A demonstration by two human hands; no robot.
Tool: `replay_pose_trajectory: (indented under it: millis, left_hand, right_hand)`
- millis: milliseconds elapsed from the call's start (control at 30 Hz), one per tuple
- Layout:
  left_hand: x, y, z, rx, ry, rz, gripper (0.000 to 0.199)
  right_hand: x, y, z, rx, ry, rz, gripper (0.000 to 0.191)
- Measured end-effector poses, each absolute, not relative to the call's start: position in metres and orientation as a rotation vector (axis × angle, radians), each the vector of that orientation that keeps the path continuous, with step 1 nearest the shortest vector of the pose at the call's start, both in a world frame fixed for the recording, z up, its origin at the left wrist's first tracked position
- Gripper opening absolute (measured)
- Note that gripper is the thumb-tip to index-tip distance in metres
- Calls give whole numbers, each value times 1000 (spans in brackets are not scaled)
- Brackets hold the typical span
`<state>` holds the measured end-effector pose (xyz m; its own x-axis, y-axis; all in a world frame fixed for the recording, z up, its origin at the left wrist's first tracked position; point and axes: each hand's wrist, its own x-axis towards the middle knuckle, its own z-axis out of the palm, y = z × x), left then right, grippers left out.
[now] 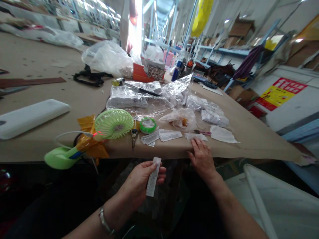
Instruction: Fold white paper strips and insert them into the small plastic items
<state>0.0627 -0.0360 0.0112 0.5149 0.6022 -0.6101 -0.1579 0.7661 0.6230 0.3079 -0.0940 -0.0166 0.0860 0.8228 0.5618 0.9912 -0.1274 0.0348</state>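
In my left hand (146,177) a narrow white printed label (153,179) is pinched between thumb and fingers, just below the table's front edge. My right hand (201,156) rests at that edge, its fingers stretched over a small stack of white labels (195,136). It touches their near side, and its fingertips hide part of them. Left of it lie more printed labels (170,135), fanned out. Thread snips (203,132) with a pinkish handle lie behind the right hand, beside a blank white cloth piece (223,134). A green round container (147,125) holds something whitish.
A green fan (114,124) is taped to the table (254,141) with brown tape. Beside it a soldering-iron-like tool (134,136) points over the edge. Behind are plastic-wrapped label bundles (129,99), a long screwdriver (139,88) and a crumpled clear bag (180,118). A white box-like object (32,118) lies left.
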Motion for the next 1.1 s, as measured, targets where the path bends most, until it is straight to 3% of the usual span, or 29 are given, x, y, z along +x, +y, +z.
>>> replay_pose_trajectory:
  millis: [200,367,700,1100]
  left_hand:
    - [62,-37,11,539,933,504,5]
    - [62,-36,11,544,934,498,8]
    - [60,-38,7,398,801,664,4]
    - [55,-39,3,359,821,687,8]
  right_hand:
    - [323,-99,-20,-1812,-1815,-559,18]
    - [307,-101,-13,-1632,-1582,-309,10]
    - [188,-104,-15,-1099,-2098,-69,11]
    - [186,-97,-16,-1063,-2266,-47,12]
